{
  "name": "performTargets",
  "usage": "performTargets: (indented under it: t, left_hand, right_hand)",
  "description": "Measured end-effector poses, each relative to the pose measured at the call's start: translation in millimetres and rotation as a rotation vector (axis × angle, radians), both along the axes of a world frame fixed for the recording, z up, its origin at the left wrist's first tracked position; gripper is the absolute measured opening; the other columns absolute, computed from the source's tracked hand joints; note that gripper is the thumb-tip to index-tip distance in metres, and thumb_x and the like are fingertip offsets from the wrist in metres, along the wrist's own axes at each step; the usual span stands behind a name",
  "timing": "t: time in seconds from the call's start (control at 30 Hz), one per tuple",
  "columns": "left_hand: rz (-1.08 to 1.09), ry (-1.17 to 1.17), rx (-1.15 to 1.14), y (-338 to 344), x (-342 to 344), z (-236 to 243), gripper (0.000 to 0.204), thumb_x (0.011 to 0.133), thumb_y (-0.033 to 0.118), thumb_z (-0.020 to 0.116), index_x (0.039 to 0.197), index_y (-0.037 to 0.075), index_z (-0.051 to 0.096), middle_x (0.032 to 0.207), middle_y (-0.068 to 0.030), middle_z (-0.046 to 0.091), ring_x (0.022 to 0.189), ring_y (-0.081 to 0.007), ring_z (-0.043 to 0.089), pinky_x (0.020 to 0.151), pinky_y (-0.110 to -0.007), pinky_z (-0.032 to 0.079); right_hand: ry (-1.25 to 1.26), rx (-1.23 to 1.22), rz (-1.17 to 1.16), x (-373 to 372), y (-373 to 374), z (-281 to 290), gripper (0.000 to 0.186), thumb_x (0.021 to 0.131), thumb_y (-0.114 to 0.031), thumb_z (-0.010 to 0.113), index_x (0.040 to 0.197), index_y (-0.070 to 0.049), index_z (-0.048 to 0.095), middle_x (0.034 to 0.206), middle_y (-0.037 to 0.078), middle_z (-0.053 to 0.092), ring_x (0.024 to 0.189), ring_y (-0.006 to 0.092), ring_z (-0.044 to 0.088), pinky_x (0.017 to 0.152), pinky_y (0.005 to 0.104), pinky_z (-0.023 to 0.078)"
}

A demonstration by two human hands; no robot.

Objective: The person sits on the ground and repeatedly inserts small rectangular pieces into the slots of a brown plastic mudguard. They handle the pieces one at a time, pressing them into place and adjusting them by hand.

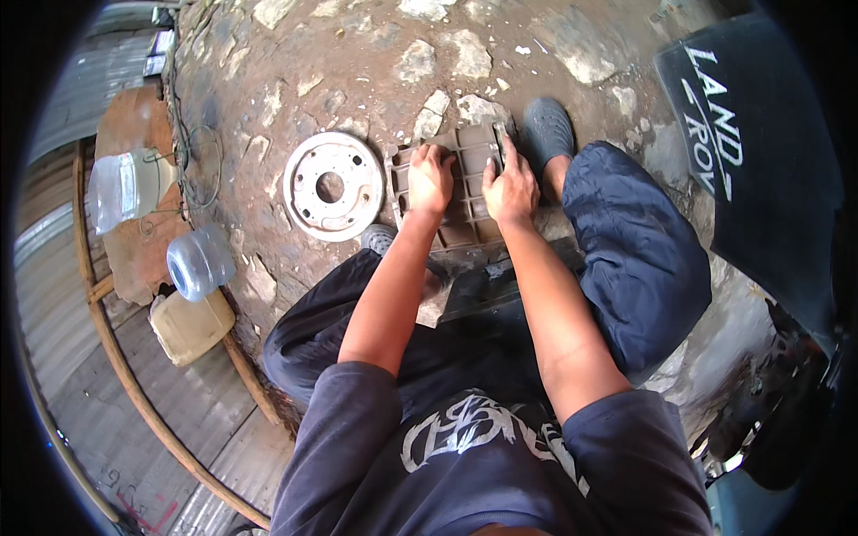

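A grey-brown rectangular ribbed panel [468, 186], its face split into square pockets by raised ribs, lies on the ground between my feet. Curled fingers of my left hand [427, 181] close over ribs in its left half. My right hand [513, 186] grips the panel near the right edge, thumb over a rib and index finger stretched toward the far right corner; its other fingers are partly hidden. Left of the panel lies a white round wheel disc [308, 204] with a large centre hole and smaller holes around it.
Stones are set in the dirt ground [375, 80]. At left are a clear plastic jug [201, 262], a cream container [191, 325], a wooden pole [125, 366] and corrugated sheeting. A dark mudflap-like sheet [769, 161] with white lettering stands at right. My dark shoe [547, 127] is beside the panel.
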State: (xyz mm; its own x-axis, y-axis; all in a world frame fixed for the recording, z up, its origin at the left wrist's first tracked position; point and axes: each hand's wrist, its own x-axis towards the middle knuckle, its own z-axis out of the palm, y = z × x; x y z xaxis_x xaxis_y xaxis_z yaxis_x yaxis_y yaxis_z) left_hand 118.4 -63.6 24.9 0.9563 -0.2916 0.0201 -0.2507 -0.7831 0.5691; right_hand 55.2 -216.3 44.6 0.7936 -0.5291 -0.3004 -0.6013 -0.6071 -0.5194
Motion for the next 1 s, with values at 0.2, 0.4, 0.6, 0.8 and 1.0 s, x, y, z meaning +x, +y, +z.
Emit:
performTargets:
  t: [0.2,0.4,0.6,0.8,1.0]
  left_hand:
    - [-0.129,0.206,-0.124,10,-3,17,0.012,0.086,0.01,0.078,0.093,0.002,0.076,0.094,-0.0196,0.072,0.093,-0.0413,0.069,0.088,-0.048,0.055]
    - [0.001,0.034,-0.053,-7,8,-3,0.007,0.087,0.009,0.075,0.092,0.003,0.074,0.095,-0.0198,0.069,0.096,-0.0429,0.064,0.09,-0.05,0.051]
    - [-0.111,0.173,-0.079,4,1,15,0.013,0.085,0.012,0.077,0.093,0.001,0.076,0.098,-0.0208,0.073,0.099,-0.0421,0.069,0.091,-0.048,0.054]
    - [0.011,0.021,0.037,-15,6,-4,0.006,0.09,0.008,0.071,0.093,0.003,0.073,0.095,-0.0176,0.071,0.1,-0.037,0.064,0.094,-0.047,0.049]
    - [-0.197,0.142,0.009,4,6,11,0.008,0.088,0.012,0.074,0.092,0.004,0.076,0.094,-0.0162,0.071,0.096,-0.0384,0.065,0.095,-0.048,0.049]
  right_hand:
    - [-0.02,-0.03,-0.025,-4,-4,-7,0.062,0.098,-0.036,0.064,0.155,-0.022,0.048,0.134,0.021,0.066,0.121,0.0405,0.066,0.103,0.0511,0.053]
    - [-0.014,-0.017,-0.016,6,-4,-7,0.063,0.098,-0.037,0.063,0.157,-0.023,0.046,0.138,0.021,0.065,0.121,0.0438,0.065,0.102,0.0547,0.053]
    - [0.004,-0.014,-0.028,3,-5,-7,0.062,0.098,-0.036,0.063,0.157,-0.025,0.046,0.136,0.021,0.065,0.12,0.044,0.065,0.102,0.0553,0.053]
    - [0.019,-0.019,-0.014,6,-3,-4,0.063,0.099,-0.036,0.063,0.158,-0.025,0.045,0.136,0.02,0.065,0.12,0.0427,0.065,0.101,0.0549,0.053]
    - [0.02,-0.026,-0.008,6,-4,-6,0.063,0.099,-0.038,0.063,0.158,-0.024,0.045,0.138,0.02,0.064,0.123,0.0412,0.064,0.103,0.0532,0.053]
